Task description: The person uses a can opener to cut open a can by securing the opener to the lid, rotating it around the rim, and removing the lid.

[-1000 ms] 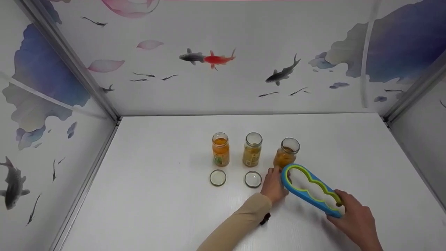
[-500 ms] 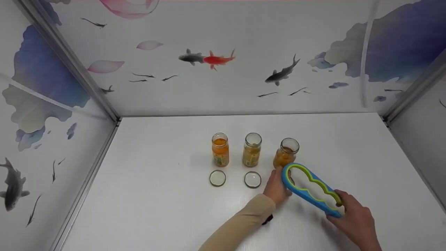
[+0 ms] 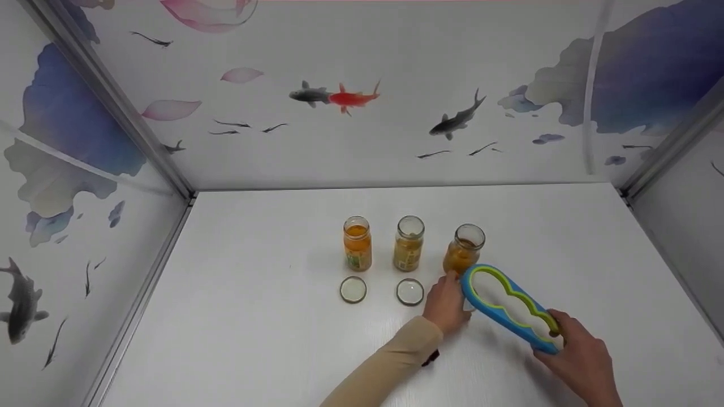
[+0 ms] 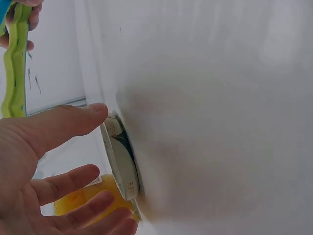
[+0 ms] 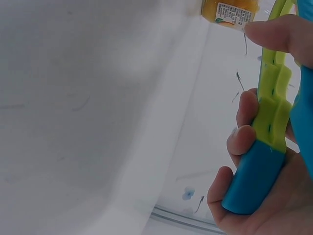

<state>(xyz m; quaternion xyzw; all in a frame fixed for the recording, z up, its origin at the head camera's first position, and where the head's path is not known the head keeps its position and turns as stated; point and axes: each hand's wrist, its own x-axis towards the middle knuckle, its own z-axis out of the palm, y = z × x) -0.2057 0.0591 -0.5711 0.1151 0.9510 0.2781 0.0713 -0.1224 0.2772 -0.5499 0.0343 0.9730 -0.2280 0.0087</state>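
Note:
My right hand [image 3: 582, 353] grips one end of a blue and green jar opener [image 3: 492, 311], its fingers curled round the handle in the right wrist view. The opener is held above the table, its far end beside my left hand [image 3: 447, 305]. In the left wrist view, the left hand's thumb and fingers are spread around a pale lid [image 4: 122, 164] lying on the table. The thumb tip is at the lid's edge; whether it touches, I cannot tell. Just behind this hand stands an uncovered glass jar [image 3: 462, 254] with orange-yellow contents, partly hidden.
Two more uncovered jars stand to the left: one with orange contents [image 3: 357, 249], one with paler yellow contents [image 3: 408, 249]. In front of them lie two lids, a left lid [image 3: 353, 289] and a right lid [image 3: 410, 291]. A printed wall [image 3: 362, 152] borders the white table [image 3: 254, 316].
My left hand has shifted slightly and moved back a little to the left; a bit of the pale lid now shows beside it. The jar opener has edged right with the right hand.

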